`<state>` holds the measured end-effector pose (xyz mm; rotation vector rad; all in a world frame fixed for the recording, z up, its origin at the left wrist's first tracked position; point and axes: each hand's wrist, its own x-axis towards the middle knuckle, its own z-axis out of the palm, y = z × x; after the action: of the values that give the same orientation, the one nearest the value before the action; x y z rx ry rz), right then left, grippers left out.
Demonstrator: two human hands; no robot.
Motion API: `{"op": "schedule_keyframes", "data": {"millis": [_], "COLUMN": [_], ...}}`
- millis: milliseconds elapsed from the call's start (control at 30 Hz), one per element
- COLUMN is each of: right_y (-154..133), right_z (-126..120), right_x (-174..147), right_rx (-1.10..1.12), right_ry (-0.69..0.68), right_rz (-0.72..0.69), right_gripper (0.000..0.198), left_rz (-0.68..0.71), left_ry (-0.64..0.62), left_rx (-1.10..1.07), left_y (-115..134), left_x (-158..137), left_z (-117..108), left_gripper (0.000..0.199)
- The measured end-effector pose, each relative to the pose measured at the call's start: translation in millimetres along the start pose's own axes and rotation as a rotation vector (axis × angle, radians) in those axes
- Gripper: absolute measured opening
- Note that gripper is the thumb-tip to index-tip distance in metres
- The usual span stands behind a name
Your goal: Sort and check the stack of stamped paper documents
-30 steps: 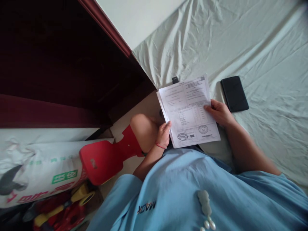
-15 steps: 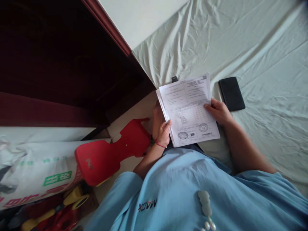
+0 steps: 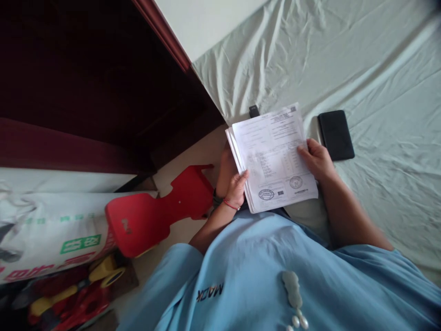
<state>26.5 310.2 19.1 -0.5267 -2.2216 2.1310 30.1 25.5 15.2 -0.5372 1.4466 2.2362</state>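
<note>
A thin stack of printed papers is held over my lap; the top sheet carries a table of text and two oval or round stamps near its lower edge. My left hand, with a red string bracelet at the wrist, pinches the stack's left edge, thumb on top. On the opposite side, my right hand grips the right edge, its thumb lying on the top sheet. Fingers beneath the papers are hidden. Just beyond my right hand, a black flat case lies on the sheet-covered bed.
A small black object shows behind the papers' top edge. Left of me stand a red plastic seat, a white printed sack and a red and yellow toy. Dark wooden furniture fills the upper left.
The view has shifted slightly, so the papers and black case appear a little farther right. Both hands keep their hold on the papers.
</note>
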Motion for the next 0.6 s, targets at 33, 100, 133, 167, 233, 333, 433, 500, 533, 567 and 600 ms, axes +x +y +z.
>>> {"op": "schedule_keyframes", "data": {"millis": [33, 100, 133, 167, 233, 333, 433, 500, 533, 567, 600], "right_y": [0, 0, 0, -1, -4, -6, -5, -2, -2, -1, -1], "right_z": [0, 1, 1, 1, 1, 0, -4, -8, -9, -10, -11], "right_x": [0, 0, -1, -2, -5, -9, -10, -8, -7, -6, -5], "right_rx": [-0.007, -0.022, -0.037, -0.065, -0.176, -0.429, -0.547, -0.523, -0.488, -0.438, -0.378], "right_ry": [0.028, 0.061, 0.066, 0.068, 0.087, 0.154, 0.238, 0.301, 0.33, 0.356, 0.381], "right_rz": [-0.001, 0.003, 0.006, 0.004, -0.029, -0.137, -0.201, -0.203, -0.195, -0.184, -0.172], "right_gripper": [0.039, 0.037, 0.036, 0.035, 0.032, 0.03, 0.03, 0.029, 0.03, 0.031, 0.032], "left_rz": [-0.006, -0.02, -0.023, -0.02, -0.002, 0.012, -0.009, -0.002, 0.01, 0.023, 0.036], "left_ry": [0.007, 0.016, 0.018, 0.02, 0.027, 0.042, 0.038, 0.042, 0.046, 0.049, 0.053], "left_rx": [-0.003, -0.008, -0.011, -0.012, -0.014, -0.01, 0.005, 0.012, 0.01, 0.007, 0.001], "left_y": [0, 0, 0, 0, 1, 3, 6, 8, 9, 10, 11], "left_x": [0, 1, 3, 5, 9, 15, 16, 15, 15, 15, 15], "left_z": [0, -1, -2, -4, -8, -14, -17, -18, -18, -19, -20], "left_gripper": [0.064, 0.065, 0.065, 0.065, 0.064, 0.06, 0.061, 0.061, 0.061, 0.061, 0.061]}}
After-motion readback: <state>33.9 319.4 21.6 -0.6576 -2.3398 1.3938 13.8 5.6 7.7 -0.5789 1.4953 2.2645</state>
